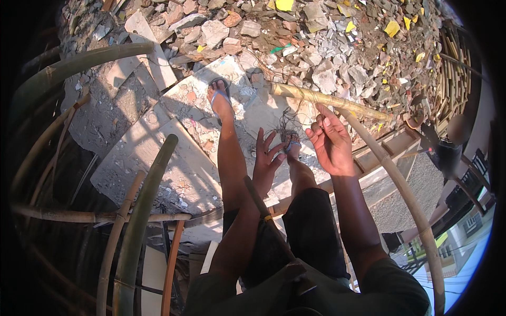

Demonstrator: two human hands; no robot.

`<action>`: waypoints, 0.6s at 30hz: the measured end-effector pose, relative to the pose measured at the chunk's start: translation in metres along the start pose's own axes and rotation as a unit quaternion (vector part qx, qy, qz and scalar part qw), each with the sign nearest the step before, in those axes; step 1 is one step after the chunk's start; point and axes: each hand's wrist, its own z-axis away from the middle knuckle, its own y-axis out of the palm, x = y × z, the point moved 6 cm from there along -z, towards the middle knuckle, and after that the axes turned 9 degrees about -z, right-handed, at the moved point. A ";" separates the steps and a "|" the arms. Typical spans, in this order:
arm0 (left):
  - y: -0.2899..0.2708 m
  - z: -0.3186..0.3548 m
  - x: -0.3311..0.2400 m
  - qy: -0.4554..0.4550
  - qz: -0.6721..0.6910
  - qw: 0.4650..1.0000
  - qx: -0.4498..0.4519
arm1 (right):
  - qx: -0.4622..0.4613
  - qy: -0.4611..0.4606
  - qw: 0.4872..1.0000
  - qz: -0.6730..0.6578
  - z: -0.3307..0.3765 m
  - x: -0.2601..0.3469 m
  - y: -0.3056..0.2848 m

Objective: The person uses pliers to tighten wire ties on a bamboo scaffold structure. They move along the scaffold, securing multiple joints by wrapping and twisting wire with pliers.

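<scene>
My left hand is held between my knees with its fingers spread and nothing visible in it. My right hand is raised a little to the right, palm toward me. Its thumb is bent in against curled fingers while one finger points up; whatever they may pinch is too small to make out. A loose tangle of thin dark wire lies by my right foot, below the hands. Beyond it, a cut bamboo pole has wire wound around it. A dark rod with a yellow band slants from my waist across my left forearm.
Curved bamboo poles stand at left and right. My sandalled feet rest on dusty, broken slabs. Stone rubble with yellow scraps spreads ahead. Stacked bamboo lies at far right, near a blurred person.
</scene>
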 end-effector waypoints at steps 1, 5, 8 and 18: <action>0.005 0.001 0.006 -0.017 0.038 0.999 0.030 | 0.007 0.003 1.000 0.000 0.010 0.001 -0.005; 0.018 0.007 0.022 -0.057 0.072 0.991 0.095 | 0.022 0.017 1.000 -0.010 0.039 0.008 -0.022; 0.021 0.011 0.027 -0.073 -0.010 0.992 0.102 | -0.003 0.019 0.999 -0.026 0.049 0.017 -0.034; 0.027 0.020 -0.009 0.146 -0.392 0.908 -0.022 | -0.090 -0.057 0.990 0.096 0.060 0.049 -0.042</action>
